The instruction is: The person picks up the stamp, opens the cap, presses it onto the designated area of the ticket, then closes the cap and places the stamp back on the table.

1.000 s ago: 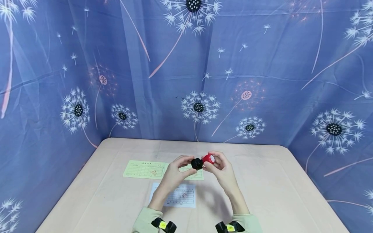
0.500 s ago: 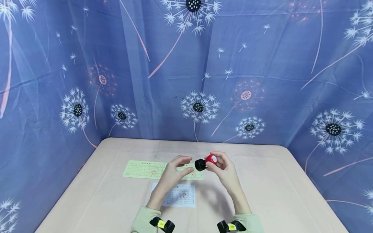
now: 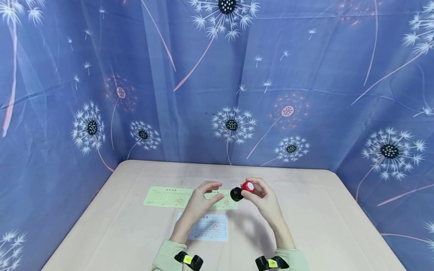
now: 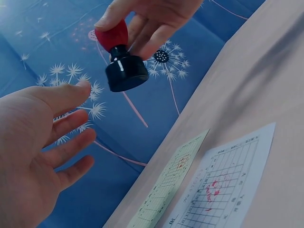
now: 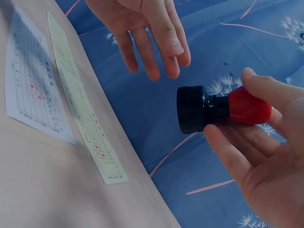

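Observation:
My right hand (image 3: 262, 197) holds a stamp (image 5: 249, 105) by its red handle, up above the table. The stamp's round black base (image 4: 126, 74) points toward my left hand; in the right wrist view it lies sideways. My left hand (image 3: 200, 201) is raised a short way to the left of the stamp, its fingers and thumb spread apart with nothing between them. Beneath the hands lie a white printed form (image 3: 210, 227) and green printed forms (image 3: 169, 197), all with red marks on them. My left forearm covers part of the white form.
The table (image 3: 305, 218) has a pale pink cover. A blue curtain (image 3: 190, 124) with dandelion prints stands along its back and both sides.
The left hand has let go of the stamp's black base and drawn slightly left. My right hand has moved a little to the right with the stamp.

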`<state>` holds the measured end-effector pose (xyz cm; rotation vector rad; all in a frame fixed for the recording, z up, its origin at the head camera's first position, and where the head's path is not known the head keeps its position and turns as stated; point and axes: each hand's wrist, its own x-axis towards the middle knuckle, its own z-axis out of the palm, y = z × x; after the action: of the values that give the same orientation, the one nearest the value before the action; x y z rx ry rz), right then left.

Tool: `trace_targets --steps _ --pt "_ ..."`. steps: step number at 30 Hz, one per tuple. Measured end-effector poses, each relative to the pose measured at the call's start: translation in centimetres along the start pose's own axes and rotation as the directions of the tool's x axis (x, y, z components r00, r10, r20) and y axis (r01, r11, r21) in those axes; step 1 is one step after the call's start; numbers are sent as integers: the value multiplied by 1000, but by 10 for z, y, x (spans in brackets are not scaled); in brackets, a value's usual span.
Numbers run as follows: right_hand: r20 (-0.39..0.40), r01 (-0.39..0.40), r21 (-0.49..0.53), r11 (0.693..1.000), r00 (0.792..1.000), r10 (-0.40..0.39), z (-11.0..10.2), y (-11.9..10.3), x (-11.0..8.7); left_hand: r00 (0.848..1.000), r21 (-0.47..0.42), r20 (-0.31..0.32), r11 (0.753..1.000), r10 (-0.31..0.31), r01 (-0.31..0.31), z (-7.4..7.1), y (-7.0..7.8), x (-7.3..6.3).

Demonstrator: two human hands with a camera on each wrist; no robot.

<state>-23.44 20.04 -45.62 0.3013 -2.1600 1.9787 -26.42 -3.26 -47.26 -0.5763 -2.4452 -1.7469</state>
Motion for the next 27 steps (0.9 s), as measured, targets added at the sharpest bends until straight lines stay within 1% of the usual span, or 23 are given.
trace_targets --steps 1,4,7,12,18,27 --pt "-7 -10 -13 1000 1000 10 0 0 0 1000 7 1 1000 3 -3 0 0 0" --pt "-25 -39 -50 998 999 38 -1 0 0 1000 22 -4 1000 -12 12 0 -2 1" --pt "-29 -49 -65 997 998 47 -2 0 0 1000 33 -5 999 -26 26 -1 -4 2" --pt "-17 -49 -77 996 999 48 -4 1 0 1000 46 -5 999 -23 23 0 -8 3" --pt "-8 -46 -122 991 999 46 -6 1 1 999 23 9 999 -31 31 0 -8 2" --pt "-17 -39 -141 989 999 37 -9 4 0 1000 71 1 997 -28 28 -4 -12 2"
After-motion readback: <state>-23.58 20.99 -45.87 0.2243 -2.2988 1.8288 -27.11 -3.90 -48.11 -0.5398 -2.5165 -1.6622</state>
